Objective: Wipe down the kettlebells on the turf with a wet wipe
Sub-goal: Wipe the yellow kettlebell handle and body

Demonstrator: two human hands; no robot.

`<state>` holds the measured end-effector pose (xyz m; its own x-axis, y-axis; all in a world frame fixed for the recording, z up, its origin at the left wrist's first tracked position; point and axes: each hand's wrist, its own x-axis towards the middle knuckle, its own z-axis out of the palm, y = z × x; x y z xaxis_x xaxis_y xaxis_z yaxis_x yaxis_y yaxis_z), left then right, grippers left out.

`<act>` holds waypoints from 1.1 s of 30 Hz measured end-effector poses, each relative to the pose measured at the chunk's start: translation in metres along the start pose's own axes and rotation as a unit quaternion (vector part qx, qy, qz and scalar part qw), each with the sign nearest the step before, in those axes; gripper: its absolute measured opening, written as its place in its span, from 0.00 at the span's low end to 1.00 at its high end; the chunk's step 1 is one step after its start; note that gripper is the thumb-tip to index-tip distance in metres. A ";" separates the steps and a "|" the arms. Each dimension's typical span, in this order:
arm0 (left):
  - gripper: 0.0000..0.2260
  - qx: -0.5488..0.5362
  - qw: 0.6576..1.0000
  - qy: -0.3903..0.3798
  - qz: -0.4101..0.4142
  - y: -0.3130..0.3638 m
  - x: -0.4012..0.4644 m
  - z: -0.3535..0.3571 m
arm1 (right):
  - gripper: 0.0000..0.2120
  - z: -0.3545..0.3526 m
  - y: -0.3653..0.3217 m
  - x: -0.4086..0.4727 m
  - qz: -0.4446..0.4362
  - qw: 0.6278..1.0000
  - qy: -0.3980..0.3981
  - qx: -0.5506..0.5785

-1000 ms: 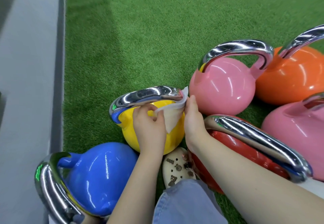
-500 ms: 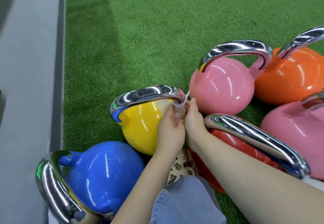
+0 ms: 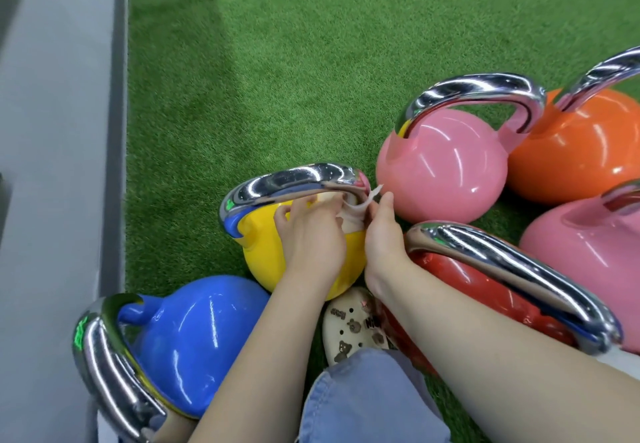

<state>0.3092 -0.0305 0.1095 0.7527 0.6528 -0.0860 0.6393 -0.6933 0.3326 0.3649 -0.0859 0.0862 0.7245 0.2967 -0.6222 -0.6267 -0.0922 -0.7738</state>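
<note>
Green artificial turf [image 3: 311,61] fills the view, edged on the left by a grey floor strip [image 3: 52,165]. On it, glossy kettlebells crowd together: an orange round kettlebell [image 3: 581,151] cut off by the right edge, a pink one [image 3: 440,165] standing whole with its chrome handle up, a second pink kettlebell [image 3: 585,252] partly out of view, a red kettlebell [image 3: 460,279] largely hidden behind the right forearm, and a blue kettlebell [image 3: 194,335] whose handle runs off the bottom. In the middle sits the yellow round kettlebell with a chrome handle [image 3: 266,252], its near side covered by both hands. The left hand [image 3: 311,234] reaches under the handle, fingers curled onto the white wet wipe [image 3: 356,214]; the right hand [image 3: 381,231] pinches the wipe's other end beside the handle's right post. Most of the wipe is hidden; only a crumpled strip shows. Below, a denim-clad knee [image 3: 363,397] and a cream clog with bear charms [image 3: 353,328], half hidden.
</note>
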 end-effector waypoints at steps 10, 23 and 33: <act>0.17 -0.430 0.902 -0.007 -0.032 0.018 -0.006 0.000 | 0.28 0.013 -0.031 0.016 -0.083 0.996 -0.008 0.001; 0.23 -0.625 0.776 -0.018 -0.083 0.020 -0.004 0.008 | 0.28 0.013 -0.049 0.014 -0.180 0.971 -0.038 -0.150; 0.20 -0.673 0.729 0.032 -0.121 0.022 -0.001 -0.001 | 0.29 0.026 -0.057 0.005 -0.129 0.984 -0.030 -0.123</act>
<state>0.3220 -0.0464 0.1175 0.6077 0.7487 -0.2648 -0.0148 0.3441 0.9388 0.3969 -0.0545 0.1302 0.8276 0.3949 -0.3989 -0.3304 -0.2317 -0.9150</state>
